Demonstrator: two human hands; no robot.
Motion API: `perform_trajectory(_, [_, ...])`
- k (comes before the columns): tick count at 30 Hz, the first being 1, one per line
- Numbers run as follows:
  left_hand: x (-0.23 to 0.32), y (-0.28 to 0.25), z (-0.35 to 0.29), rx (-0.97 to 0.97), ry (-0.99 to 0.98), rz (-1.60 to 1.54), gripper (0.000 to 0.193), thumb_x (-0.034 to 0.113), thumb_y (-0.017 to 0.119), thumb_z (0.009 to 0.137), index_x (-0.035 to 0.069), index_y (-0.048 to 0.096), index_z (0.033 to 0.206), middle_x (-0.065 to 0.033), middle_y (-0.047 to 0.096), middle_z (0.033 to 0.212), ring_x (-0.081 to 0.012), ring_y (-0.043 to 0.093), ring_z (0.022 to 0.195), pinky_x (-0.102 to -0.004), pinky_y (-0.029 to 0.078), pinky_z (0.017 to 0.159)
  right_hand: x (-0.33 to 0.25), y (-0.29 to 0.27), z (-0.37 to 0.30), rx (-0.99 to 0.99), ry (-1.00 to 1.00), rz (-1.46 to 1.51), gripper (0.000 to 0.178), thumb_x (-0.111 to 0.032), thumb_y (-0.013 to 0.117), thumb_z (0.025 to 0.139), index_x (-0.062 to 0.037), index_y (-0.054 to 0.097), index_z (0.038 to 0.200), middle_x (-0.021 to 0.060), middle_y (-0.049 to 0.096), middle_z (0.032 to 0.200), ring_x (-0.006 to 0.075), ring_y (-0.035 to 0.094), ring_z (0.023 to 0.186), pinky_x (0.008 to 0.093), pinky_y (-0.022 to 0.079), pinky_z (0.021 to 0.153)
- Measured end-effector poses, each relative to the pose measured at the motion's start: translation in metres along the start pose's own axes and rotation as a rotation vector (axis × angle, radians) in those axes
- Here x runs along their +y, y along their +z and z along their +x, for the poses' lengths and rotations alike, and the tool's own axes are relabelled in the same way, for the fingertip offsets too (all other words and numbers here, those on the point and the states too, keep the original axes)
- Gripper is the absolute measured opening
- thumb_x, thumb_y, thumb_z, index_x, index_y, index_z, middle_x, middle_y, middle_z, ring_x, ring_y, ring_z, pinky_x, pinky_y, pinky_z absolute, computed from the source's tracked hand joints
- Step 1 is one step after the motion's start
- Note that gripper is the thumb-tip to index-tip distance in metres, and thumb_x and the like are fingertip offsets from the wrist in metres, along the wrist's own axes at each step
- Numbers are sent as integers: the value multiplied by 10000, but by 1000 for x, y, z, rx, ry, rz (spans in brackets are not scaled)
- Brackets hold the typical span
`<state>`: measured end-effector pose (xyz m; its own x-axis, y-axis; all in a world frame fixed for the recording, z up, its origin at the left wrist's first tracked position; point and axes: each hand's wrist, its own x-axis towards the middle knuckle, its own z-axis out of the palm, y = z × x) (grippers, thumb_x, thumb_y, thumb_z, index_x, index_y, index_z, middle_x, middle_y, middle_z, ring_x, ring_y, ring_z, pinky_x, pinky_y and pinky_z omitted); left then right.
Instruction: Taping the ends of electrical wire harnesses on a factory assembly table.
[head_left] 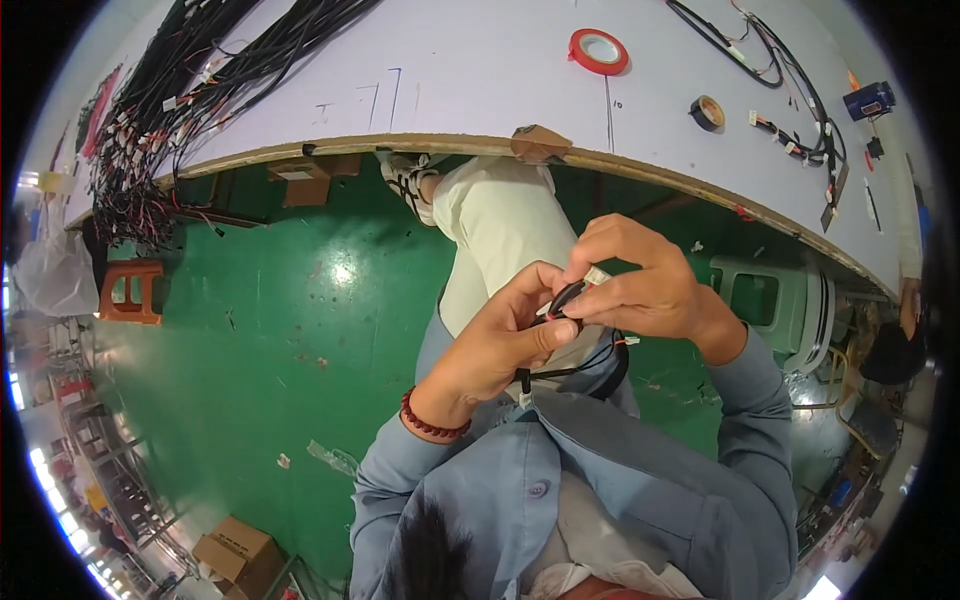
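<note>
Above my lap, both hands meet on a black wiring harness (568, 297). My left hand (505, 335) is closed, pinching the black cable between thumb and fingers. Close beside it, my right hand (640, 280) is also closed on the harness, its thumb and fingertips around the part by a white connector (597, 276). A bit of red shows on the cable near my left thumb. Below the hands, more black cable loops over my lap, and a small white plug (630, 341) hangs at one end. My fingers partly hide the harness.
A white worktable (460, 90) stretches ahead, carrying a large bundle of black cables (200, 80) at left. On its right lie red tape (599, 51), a dark tape roll (707, 113) and another harness (800, 110). Stools stand on the green floor: orange (132, 292), pale green (800, 310).
</note>
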<state>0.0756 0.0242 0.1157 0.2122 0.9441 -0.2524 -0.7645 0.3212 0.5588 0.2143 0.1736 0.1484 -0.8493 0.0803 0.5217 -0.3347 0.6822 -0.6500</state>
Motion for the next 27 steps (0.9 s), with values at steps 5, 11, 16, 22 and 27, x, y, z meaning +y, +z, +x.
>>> perform_trajectory(5, [-6,7,-8,-51,110,-136,171,155,488,953,88,419,1095,37,422,863,-38,315,607,-177,239,492,-9,6,-9,88,151,136,173,-64,737,673,-54,687,839,113,569,952,250,569,840,403,470,793])
perform_trajectory(11, [-15,14,-11,148,254,93,164,147,493,946,53,428,1062,1,459,846,-57,339,561,-192,264,493,-24,26,-20,269,332,250,216,66,691,639,-14,672,839,135,526,1002,232,554,930,421,462,909])
perform_trajectory(16, [-27,20,-9,171,366,224,156,138,503,941,35,422,1026,-5,460,828,-54,347,553,-194,270,482,-38,46,-23,460,456,347,179,73,703,671,-29,640,805,117,560,1003,188,569,930,316,470,795])
perform_trajectory(22, [-33,23,-10,137,330,161,164,145,515,937,34,428,1021,-3,458,839,-48,346,562,-187,274,482,-36,50,-32,536,379,508,201,107,650,702,-33,507,728,134,496,1037,199,549,951,392,456,925])
perform_trajectory(27, [-32,25,-12,152,281,80,168,155,517,937,31,441,1021,-5,465,863,-47,339,568,-185,273,479,-34,51,-31,555,354,656,351,117,661,712,-34,498,984,127,520,1035,175,546,966,329,452,850])
